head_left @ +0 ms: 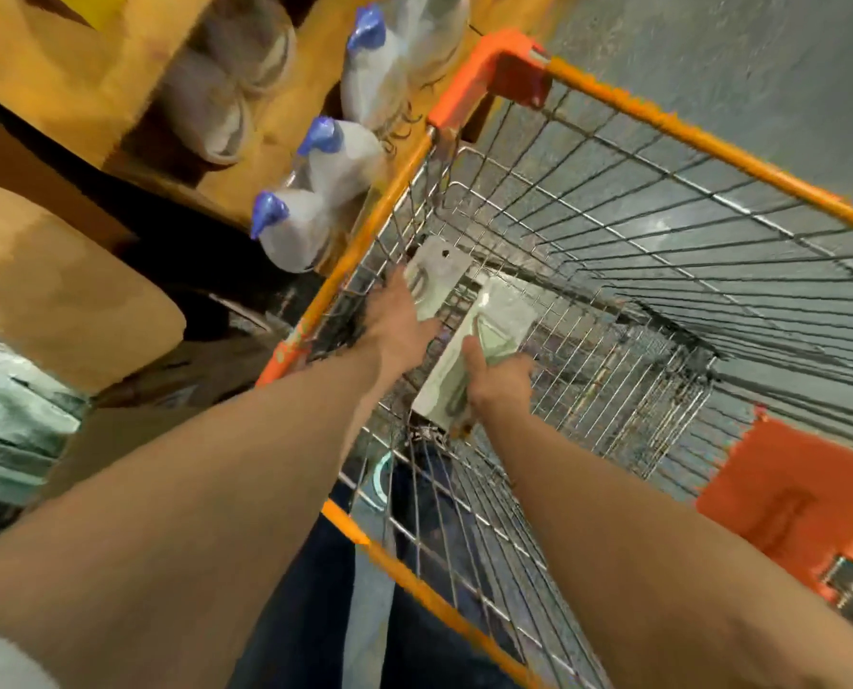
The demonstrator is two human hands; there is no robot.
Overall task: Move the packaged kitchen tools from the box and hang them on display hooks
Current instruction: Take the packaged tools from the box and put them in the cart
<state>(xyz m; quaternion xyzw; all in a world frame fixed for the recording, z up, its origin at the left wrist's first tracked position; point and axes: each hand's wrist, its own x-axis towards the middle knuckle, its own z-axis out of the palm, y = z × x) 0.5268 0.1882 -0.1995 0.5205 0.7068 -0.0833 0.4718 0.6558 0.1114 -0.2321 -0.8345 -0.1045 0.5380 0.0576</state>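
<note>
Both of my arms reach down into an orange-framed wire shopping cart (613,201). My left hand (398,324) grips a flat packaged kitchen tool (434,276), a pale card with a hang hole at its top, near the cart's left wall. My right hand (495,385) is closed on a second, longer packaged tool (484,340) with a pale green backing card, held over the cart's wire bottom. The picture is blurred, so the tools inside the packs cannot be made out. No box and no display hooks are in view.
Left of the cart stand orange shelves (66,67) with clear spray bottles with blue tops (290,231) hanging along the edge and stacked pale bowls (225,92). Brown cartons (66,290) lie lower left. Grey concrete floor (762,57) shows beyond. An orange cart flap (782,499) sits at right.
</note>
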